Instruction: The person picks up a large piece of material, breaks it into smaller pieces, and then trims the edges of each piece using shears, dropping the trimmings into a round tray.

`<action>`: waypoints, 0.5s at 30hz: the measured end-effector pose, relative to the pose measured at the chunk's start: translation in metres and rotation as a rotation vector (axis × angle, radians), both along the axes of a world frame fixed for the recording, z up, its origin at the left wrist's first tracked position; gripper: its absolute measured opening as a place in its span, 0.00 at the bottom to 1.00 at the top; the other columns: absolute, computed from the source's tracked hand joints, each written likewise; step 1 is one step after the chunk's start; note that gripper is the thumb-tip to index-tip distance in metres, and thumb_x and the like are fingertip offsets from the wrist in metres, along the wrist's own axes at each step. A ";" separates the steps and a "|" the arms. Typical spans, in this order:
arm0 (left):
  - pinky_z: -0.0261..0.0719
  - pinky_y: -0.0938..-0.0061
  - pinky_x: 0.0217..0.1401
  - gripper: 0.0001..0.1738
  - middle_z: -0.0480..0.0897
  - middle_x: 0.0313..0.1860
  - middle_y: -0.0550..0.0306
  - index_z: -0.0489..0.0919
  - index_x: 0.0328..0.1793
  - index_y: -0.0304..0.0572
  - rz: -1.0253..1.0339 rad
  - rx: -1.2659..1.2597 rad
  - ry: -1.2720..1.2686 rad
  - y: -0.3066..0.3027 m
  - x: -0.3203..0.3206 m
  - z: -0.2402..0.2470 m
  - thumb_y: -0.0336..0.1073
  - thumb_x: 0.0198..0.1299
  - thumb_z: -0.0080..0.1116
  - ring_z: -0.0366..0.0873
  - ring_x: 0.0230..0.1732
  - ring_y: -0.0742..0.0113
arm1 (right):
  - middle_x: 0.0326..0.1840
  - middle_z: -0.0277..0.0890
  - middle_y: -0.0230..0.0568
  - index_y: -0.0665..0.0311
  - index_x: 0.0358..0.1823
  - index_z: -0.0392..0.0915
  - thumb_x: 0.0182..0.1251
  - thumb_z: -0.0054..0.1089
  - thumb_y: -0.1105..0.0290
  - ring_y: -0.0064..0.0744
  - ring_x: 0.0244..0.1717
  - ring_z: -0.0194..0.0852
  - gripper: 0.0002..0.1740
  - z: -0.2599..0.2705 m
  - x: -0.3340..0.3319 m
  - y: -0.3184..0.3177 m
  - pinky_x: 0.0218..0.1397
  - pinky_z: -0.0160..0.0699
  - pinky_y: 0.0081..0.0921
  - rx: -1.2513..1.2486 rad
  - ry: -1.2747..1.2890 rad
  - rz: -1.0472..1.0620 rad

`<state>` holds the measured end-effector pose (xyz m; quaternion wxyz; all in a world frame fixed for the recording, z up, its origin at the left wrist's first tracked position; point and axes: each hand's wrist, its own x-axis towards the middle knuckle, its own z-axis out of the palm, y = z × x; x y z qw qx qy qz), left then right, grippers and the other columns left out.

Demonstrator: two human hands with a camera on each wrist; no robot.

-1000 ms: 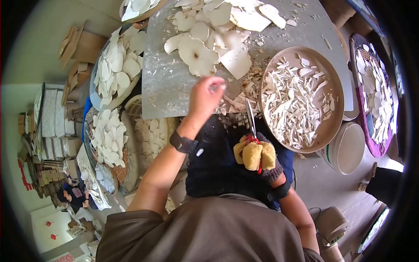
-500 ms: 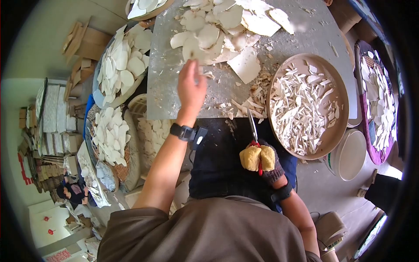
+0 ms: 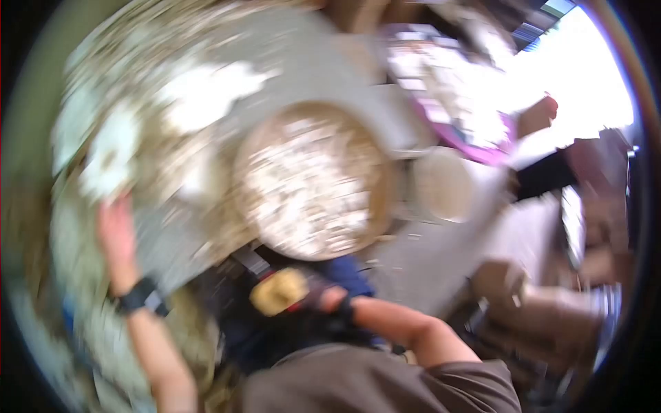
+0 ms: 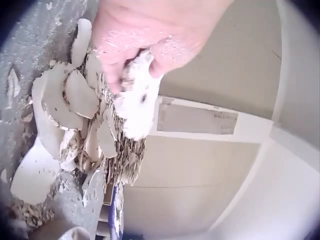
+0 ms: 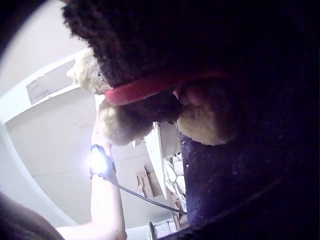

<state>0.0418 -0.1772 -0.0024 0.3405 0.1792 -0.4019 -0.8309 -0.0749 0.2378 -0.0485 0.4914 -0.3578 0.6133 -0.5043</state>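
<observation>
My bare left hand (image 3: 117,230) pinches a white, flat, rough-edged slice (image 4: 137,102) with a small dark spot, thumb on one side and fingers on the other. White powder coats the fingers. In the left wrist view, a heap of similar pale slices (image 4: 57,100) lies beside and below that hand on the grey table (image 3: 289,62). Low by the lap, my gloved right hand (image 3: 318,292) grips scissors with a red handle (image 5: 140,92) and yellow spongy padding (image 3: 281,292). The scissor blades are blurred in the head view.
A round brown pan (image 3: 382,165) full of white slivers sits at the table's near edge. To its right are a pale bucket (image 3: 444,184) and a purple-rimmed basket (image 3: 475,153) of white pieces. Another person's dark-clothed leg (image 3: 544,175) shows at the right.
The head view has swung to the right and blurred. My left hand, earlier empty over the table, now holds a white slice. My right hand still grips the scissors by the lap.
</observation>
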 end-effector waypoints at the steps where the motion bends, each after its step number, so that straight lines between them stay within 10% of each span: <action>1: 0.58 0.59 0.74 0.23 0.63 0.68 0.40 0.60 0.68 0.28 -0.038 -0.185 -0.191 -0.018 -0.004 -0.013 0.35 0.71 0.33 0.60 0.69 0.51 | 0.51 0.75 0.43 0.61 0.51 0.75 0.45 0.70 0.64 0.39 0.54 0.71 0.28 -0.017 0.007 -0.002 0.60 0.68 0.31 -0.055 -0.059 -0.069; 2: 0.59 0.61 0.73 0.24 0.60 0.69 0.40 0.61 0.68 0.31 -0.320 -0.247 -0.027 -0.061 0.013 -0.048 0.37 0.71 0.35 0.58 0.70 0.51 | 0.53 0.74 0.44 0.63 0.54 0.72 0.47 0.72 0.61 0.40 0.55 0.70 0.32 -0.020 0.011 0.001 0.61 0.67 0.35 -0.130 0.074 -0.101; 3: 0.59 0.62 0.72 0.25 0.59 0.70 0.43 0.61 0.69 0.35 0.138 -0.099 -0.251 -0.052 -0.009 -0.045 0.40 0.70 0.40 0.59 0.70 0.52 | 0.55 0.72 0.46 0.63 0.54 0.73 0.44 0.73 0.60 0.40 0.56 0.69 0.34 -0.047 0.022 -0.004 0.62 0.66 0.37 -0.210 0.154 -0.159; 6: 0.58 0.64 0.70 0.22 0.66 0.67 0.49 0.68 0.65 0.38 0.556 -1.093 -0.613 -0.019 -0.046 -0.047 0.32 0.65 0.49 0.61 0.69 0.57 | 0.33 0.79 0.40 0.66 0.38 0.79 0.63 0.58 0.56 0.28 0.35 0.75 0.18 -0.070 0.027 -0.021 0.40 0.77 0.28 -0.210 -0.183 -0.125; 10: 0.52 0.64 0.73 0.33 0.65 0.69 0.50 0.65 0.68 0.41 0.072 -1.473 -0.686 0.032 -0.107 -0.036 0.18 0.52 0.50 0.59 0.70 0.55 | 0.26 0.78 0.38 0.66 0.33 0.79 0.65 0.54 0.54 0.26 0.29 0.72 0.20 -0.071 0.027 -0.021 0.33 0.76 0.27 -0.288 -0.157 -0.056; 15: 0.47 0.59 0.76 0.40 0.60 0.71 0.50 0.62 0.69 0.43 0.184 -2.026 -0.804 0.087 -0.187 0.000 0.17 0.44 0.54 0.52 0.74 0.53 | 0.27 0.78 0.46 0.64 0.31 0.78 0.52 0.61 0.58 0.40 0.29 0.75 0.16 -0.079 0.026 -0.021 0.36 0.74 0.33 -0.071 0.146 -0.078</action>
